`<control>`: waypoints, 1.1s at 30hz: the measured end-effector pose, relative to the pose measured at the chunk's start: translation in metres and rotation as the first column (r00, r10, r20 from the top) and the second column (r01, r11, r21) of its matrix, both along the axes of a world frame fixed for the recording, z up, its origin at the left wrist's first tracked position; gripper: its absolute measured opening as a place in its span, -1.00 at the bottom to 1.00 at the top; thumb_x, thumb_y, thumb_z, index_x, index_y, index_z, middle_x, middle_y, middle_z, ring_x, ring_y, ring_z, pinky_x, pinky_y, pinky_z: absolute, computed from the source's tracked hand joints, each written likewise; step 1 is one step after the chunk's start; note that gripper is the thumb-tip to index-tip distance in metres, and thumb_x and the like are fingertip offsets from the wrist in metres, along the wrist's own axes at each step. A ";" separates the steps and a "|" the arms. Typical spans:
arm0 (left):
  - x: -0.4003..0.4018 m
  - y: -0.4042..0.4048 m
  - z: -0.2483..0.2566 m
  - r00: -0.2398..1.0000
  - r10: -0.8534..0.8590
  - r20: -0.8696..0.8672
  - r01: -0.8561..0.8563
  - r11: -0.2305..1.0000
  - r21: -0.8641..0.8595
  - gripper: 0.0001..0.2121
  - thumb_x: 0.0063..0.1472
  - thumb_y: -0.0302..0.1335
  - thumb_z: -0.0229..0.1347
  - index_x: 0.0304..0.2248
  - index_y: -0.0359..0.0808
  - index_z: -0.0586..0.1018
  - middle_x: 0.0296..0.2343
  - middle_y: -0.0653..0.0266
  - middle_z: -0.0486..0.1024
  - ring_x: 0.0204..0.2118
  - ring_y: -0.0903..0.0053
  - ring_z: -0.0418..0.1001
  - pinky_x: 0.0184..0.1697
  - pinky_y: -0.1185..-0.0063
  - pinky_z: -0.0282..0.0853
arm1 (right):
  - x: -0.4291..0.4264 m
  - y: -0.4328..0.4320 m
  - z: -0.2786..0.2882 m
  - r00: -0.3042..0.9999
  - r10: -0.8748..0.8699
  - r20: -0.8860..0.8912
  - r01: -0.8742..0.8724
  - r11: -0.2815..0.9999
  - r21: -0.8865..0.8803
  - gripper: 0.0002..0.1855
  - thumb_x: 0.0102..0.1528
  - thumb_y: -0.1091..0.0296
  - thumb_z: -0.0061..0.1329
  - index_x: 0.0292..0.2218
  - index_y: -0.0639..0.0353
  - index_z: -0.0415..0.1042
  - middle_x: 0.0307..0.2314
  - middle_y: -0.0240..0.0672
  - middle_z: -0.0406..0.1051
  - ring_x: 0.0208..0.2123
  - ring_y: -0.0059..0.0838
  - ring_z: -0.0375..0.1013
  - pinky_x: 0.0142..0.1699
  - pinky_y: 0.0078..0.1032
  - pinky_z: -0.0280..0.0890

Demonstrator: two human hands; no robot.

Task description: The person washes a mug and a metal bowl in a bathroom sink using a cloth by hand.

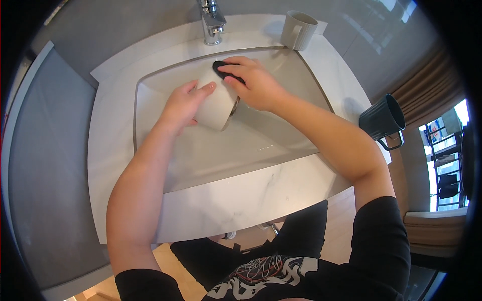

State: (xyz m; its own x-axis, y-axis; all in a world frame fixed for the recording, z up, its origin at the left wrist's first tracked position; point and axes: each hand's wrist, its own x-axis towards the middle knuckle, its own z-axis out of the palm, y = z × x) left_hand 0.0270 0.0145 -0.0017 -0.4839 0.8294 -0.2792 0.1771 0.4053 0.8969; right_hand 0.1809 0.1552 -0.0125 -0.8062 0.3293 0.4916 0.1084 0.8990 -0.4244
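Over the sink basin (211,161), my left hand (180,105) grips a white cylindrical vessel (215,103), thumb across its side. The vessel is tilted. My right hand (258,84) holds a flat black oval object (223,70) against the vessel's upper end. Whether that black object is a lid or a scrubbing pad, I cannot tell. Something dark and shiny (235,107) shows at the vessel's right side, partly hidden. The vessel's far side and its opening are out of sight.
A chrome faucet (213,26) stands behind the basin. On the marble-patterned countertop (241,203), a ribbed light-grey mug (299,32) occupies the back right corner. A dark green mug (382,118) sits at the right edge, near my right forearm. A grey panel (52,161) borders the left side.
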 end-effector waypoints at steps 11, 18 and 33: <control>0.004 -0.001 0.000 0.998 0.062 -0.018 -0.064 0.989 -0.135 -0.06 0.02 0.27 -0.01 0.19 -0.28 0.07 -0.07 -0.06 0.37 -0.30 0.26 0.53 -0.41 0.42 0.47 | 0.001 0.005 0.005 0.998 -0.053 0.020 0.056 0.968 -0.246 -0.52 0.01 0.11 0.13 -0.06 0.09 0.46 0.02 -0.18 0.28 0.02 -0.17 0.30 0.08 -0.37 0.24; -0.019 0.003 -0.011 0.990 0.081 0.112 -0.055 0.974 -0.218 -0.13 0.10 0.30 -0.20 0.11 -0.37 0.21 -0.10 -0.05 0.34 -0.24 0.30 0.45 -0.32 0.37 0.41 | 0.005 0.011 0.013 0.950 0.309 -0.041 -0.311 0.950 -0.030 -0.68 -0.05 0.30 0.17 -0.20 0.10 0.55 -0.07 -0.24 0.41 0.00 -0.22 0.34 0.08 -0.37 0.25; -0.026 -0.004 -0.005 0.982 0.070 0.175 -0.087 0.992 0.090 -0.71 -0.03 -0.23 0.21 -0.38 -0.23 0.50 -0.42 0.33 0.42 -0.32 0.54 0.36 -0.19 0.45 0.23 | 0.007 0.046 -0.015 0.998 -0.035 0.061 0.046 0.980 -0.193 -0.70 0.03 0.33 0.09 -0.16 0.14 0.48 -0.19 -0.16 0.44 -0.13 -0.17 0.42 -0.01 -0.37 0.31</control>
